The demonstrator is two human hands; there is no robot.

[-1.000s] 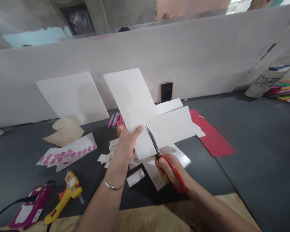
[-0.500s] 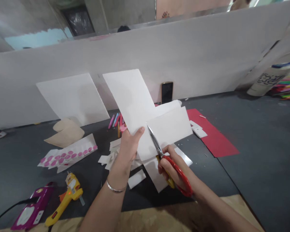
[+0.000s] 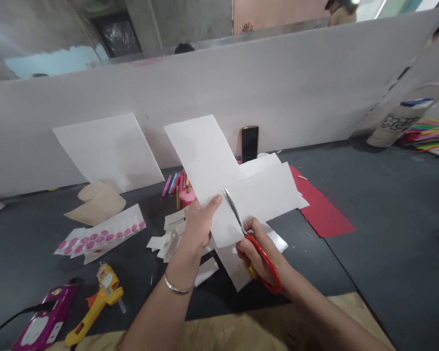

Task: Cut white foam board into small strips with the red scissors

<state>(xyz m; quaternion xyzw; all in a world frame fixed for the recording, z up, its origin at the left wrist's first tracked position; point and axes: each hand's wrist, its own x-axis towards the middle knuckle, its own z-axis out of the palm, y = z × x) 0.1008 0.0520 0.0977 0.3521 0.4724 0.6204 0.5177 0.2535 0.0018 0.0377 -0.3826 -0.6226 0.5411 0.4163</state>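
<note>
My left hand (image 3: 199,224) grips a large white sheet of card (image 3: 205,151) near its lower left edge, thumb on top. In my right hand (image 3: 258,251) are scissors (image 3: 269,275) with red and yellow handles. Their metal blades lie along the cut in the card, tips close to my left thumb; the lower blade is hidden. To the right of the blades a flap of the card (image 3: 269,195) angles outward. White paper scraps (image 3: 168,243) lie beneath and beside my left hand, and a red sheet (image 3: 325,209) is to the right.
A yellow glue gun (image 3: 102,297) and a purple device (image 3: 46,317) with a cord lie front left. Behind them are dotted paper strips (image 3: 106,236) and beige cutouts (image 3: 98,204). A phone (image 3: 249,144) and a white board (image 3: 113,151) lean on the back wall. Markers (image 3: 173,183) lie between.
The card has shifted slightly right and down with both hands, and its right flap reaches further over the red sheet. The scissors stay at the cut; the view has moved a little.
</note>
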